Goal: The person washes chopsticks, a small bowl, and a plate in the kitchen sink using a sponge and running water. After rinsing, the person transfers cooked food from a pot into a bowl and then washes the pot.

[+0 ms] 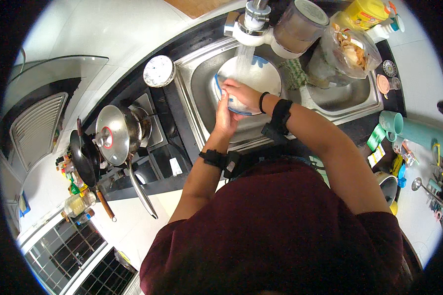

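Water runs from the faucet (251,27) with a filter onto a white plate with blue decoration (264,75) in the left basin of a steel sink (203,92). My left hand (227,116) is at the plate's near left edge, fingers pointing up along it. My right hand (241,94) lies over the plate, its fingers meeting the left hand's fingertips. Between the hands a blue-rimmed edge shows; whether it belongs to a second dish I cannot tell. The fingers partly hide how each hand grips. A green patterned cloth (294,73) hangs over the divider between the basins.
Small patterned bowls (158,71) stand left of the sink. A lidded steel pan (113,135) sits on the stove, its handle towards me. A clear plastic bag of scraps (350,51) stands by the right basin. A mint-green mug (391,121) is at the right.
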`<state>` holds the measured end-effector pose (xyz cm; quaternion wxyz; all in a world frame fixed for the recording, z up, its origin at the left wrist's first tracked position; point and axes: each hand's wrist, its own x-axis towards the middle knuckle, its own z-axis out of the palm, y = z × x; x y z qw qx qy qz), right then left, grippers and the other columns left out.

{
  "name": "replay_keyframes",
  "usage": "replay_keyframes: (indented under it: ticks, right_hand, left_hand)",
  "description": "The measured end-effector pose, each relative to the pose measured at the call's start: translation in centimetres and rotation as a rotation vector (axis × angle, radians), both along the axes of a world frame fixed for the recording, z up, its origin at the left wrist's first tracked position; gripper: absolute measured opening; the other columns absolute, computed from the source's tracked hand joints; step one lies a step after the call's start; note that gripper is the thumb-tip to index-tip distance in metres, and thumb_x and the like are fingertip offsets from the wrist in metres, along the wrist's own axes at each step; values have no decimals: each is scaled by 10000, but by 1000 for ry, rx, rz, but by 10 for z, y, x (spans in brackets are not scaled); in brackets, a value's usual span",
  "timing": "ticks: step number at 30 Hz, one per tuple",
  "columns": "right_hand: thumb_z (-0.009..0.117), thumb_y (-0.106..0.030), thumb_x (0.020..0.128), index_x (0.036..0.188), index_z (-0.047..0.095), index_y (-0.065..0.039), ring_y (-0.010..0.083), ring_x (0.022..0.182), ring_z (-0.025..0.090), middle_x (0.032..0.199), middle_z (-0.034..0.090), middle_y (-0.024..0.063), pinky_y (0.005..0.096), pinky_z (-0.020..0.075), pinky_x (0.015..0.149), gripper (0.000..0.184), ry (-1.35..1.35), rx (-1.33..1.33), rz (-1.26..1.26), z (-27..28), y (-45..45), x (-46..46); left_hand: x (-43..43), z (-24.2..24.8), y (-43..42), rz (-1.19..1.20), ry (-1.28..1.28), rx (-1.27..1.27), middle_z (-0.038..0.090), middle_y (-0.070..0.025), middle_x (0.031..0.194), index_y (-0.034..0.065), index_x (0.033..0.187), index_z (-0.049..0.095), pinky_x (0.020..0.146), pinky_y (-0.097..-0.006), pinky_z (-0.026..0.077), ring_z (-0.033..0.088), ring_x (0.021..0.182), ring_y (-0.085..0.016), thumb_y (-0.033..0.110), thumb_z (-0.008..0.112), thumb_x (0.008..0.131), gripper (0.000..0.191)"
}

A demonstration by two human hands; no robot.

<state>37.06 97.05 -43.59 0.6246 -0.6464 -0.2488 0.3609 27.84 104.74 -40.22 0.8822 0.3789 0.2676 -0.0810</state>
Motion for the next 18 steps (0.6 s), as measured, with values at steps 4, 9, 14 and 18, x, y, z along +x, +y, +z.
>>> replay_keyframes:
  ticks: [4,9,14,18]
  right_hand:
    - [423,-258,851,982,533,-56,143,830,514,907,552,51,285,410,764,265,489,-93,255,10,-8,5]
    - [435,-196,803,900,611,-15,287,800,582,900,613,151,378,437,749,271,-544,-781,740,24,-20,20]
    - [438,-131,786,838,629,-28,328,836,577,899,588,175,411,446,770,222,-880,-989,282,15,-30,19]
    - [444,-180,806,858,603,-6,307,852,575,888,591,186,412,449,741,241,-934,-728,-94,2,-16,21]
  left_hand:
    - [1,-12,3,45,-32,-3,489,-65,1099,116,1195,380,728,-364,464,509,975,-217,483,409,860,498]
    - [1,-13,3,135,63,131,474,-90,1078,144,1234,318,746,-456,456,502,960,-271,156,478,793,469]
    - [-4,-4,-3,169,2,186,518,-126,1001,92,1224,327,478,-311,540,587,738,-229,-24,403,606,633]
    - [-7,-6,1,62,62,-14,510,-134,1030,57,1217,322,600,-418,548,572,834,-282,-28,413,627,603]
